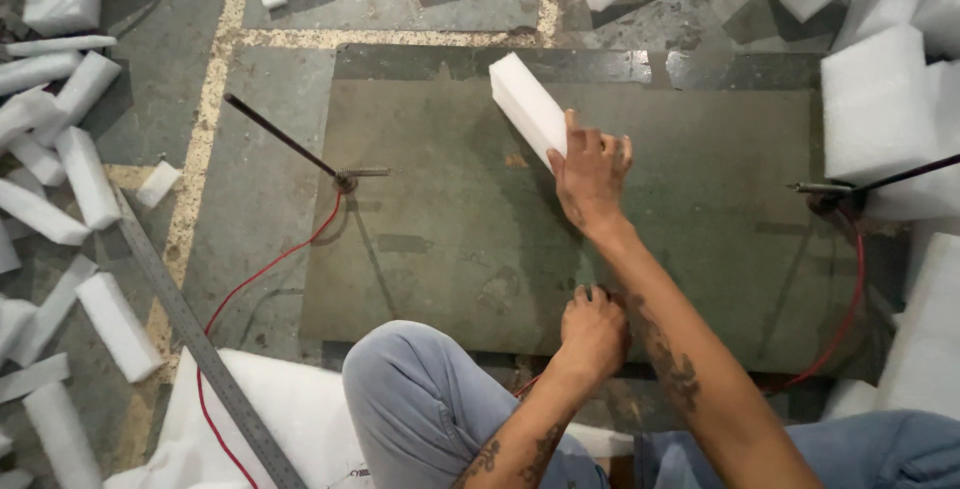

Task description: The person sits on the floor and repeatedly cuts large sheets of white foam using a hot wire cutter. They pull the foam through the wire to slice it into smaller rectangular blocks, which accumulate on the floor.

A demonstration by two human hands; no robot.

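Observation:
My right hand (592, 171) reaches forward over a dark flat board (440, 219) and grips the near end of a long white foam block (525, 104). The block lies slanted on the board, its far end pointing up and left. My left hand (594, 329) rests fingers-down on the board's near edge, holding nothing. A thin dark rod (280, 136) with a red wire (262, 274) stands at the board's left edge. A matching rod (880, 179) with its own red wire sits at the right edge.
Many cut white foam blocks (85, 174) lie scattered on the concrete floor at the left and along the top. Larger foam slabs (880, 99) are stacked at the right. A long metal ruler (200, 344) lies diagonally at lower left. My knees in blue jeans (420, 404) fill the bottom.

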